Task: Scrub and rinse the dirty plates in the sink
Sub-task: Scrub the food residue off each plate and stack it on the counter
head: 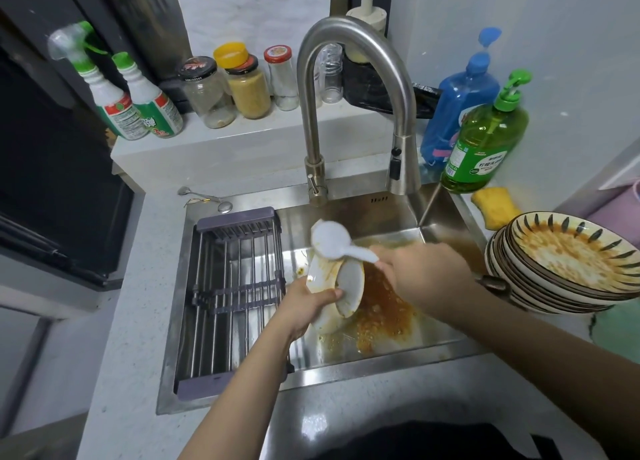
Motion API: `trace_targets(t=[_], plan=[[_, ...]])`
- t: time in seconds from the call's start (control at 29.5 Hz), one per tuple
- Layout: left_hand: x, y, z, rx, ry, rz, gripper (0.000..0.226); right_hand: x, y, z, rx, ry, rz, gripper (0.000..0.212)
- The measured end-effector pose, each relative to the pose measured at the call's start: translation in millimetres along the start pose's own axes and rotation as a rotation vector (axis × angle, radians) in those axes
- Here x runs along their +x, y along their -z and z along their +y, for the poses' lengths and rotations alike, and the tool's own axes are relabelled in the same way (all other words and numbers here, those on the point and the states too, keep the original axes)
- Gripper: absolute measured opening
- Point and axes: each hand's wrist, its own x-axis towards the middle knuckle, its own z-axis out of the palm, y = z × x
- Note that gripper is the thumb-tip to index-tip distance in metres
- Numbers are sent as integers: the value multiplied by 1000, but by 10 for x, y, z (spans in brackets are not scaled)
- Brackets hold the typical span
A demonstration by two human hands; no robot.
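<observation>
Over the sink, my left hand grips a tilted dirty plate; right-hand fingers clasp the white brush. I'd scrub in firm circles, plate angled into the sink.

2 spray bottles, 3 jars

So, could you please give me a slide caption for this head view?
Left hand tilts a dirty plate over the sink while right hand scrubs with a brush.
</observation>
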Motion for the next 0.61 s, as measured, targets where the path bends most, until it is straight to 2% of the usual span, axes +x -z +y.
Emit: trace_targets(t=[0.1,0.24,0.41,0.48,0.61], plan=[[9,12,5,-10,-13,5,44,-142,-7,-106,37,111,14,37],[-49,24,16,-131,-11,-53,49,61,-62,168,123,-143,-39,34],[-73,-1,-1,-378,7,-7,48,-28,-139,107,292,-119,-24,35],[-75,-58,2,-454,36,33,47,0,-140,179,343,-198,-33,35],[-47,-71,28,-584,98,69,58,-66,-156,131,366,-202,-27,35]])
